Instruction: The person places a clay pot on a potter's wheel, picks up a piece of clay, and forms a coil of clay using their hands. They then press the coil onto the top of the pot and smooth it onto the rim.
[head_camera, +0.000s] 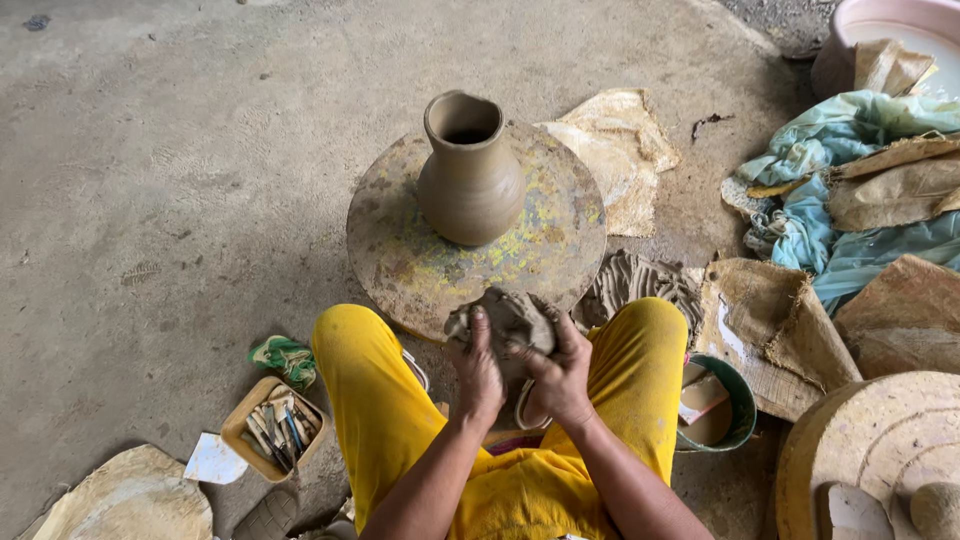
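Clay lump (510, 318): held between my left hand (478, 372) and right hand (560, 378), both grips closed around it, near edge of wheel (400, 260); vase (470, 172) beyond, apparently unfired.

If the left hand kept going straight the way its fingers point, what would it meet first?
The left hand already presses the clay lump; straight past it lies the round wheel plate, then probably the clay jug, though depth is unclear.
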